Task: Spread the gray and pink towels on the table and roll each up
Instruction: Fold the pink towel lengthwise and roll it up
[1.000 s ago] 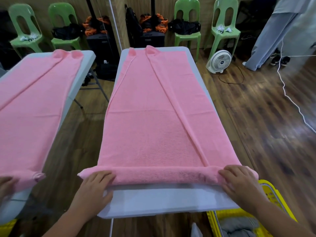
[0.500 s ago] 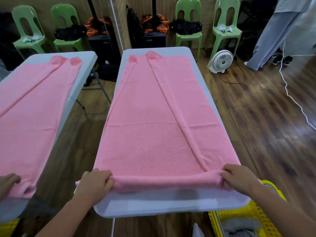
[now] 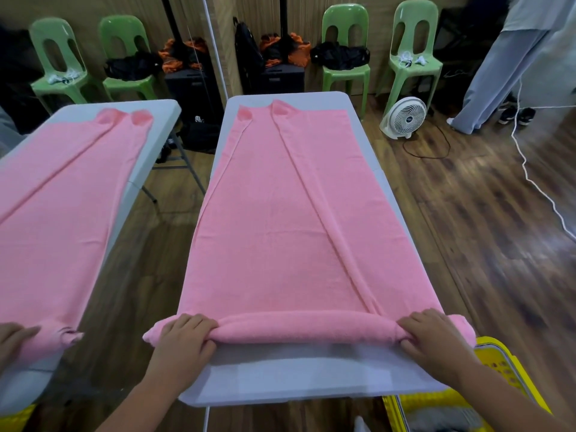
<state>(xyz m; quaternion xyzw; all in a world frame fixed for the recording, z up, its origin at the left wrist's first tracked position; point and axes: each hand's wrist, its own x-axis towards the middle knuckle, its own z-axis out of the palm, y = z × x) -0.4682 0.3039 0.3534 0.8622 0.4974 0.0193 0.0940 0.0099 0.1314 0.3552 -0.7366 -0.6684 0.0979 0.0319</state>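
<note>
Table (image 3: 296,380) near edge bare, left hand (image 3: 182,339), right hand (image 3: 431,336) gripping pink towel (image 3: 280,238) roll

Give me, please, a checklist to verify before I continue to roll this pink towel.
1. Left hand grips the roll near its left end: ok.
2. Right hand grips it near the right end: ok.
3. Roll evenly thick between the hands: ok.
4. Pink towel ahead lies flat: not ok, a long diagonal fold crosses it.
5. Gray towel ready: cannot tell; some gray cloth lies in the yellow basket.
</note>
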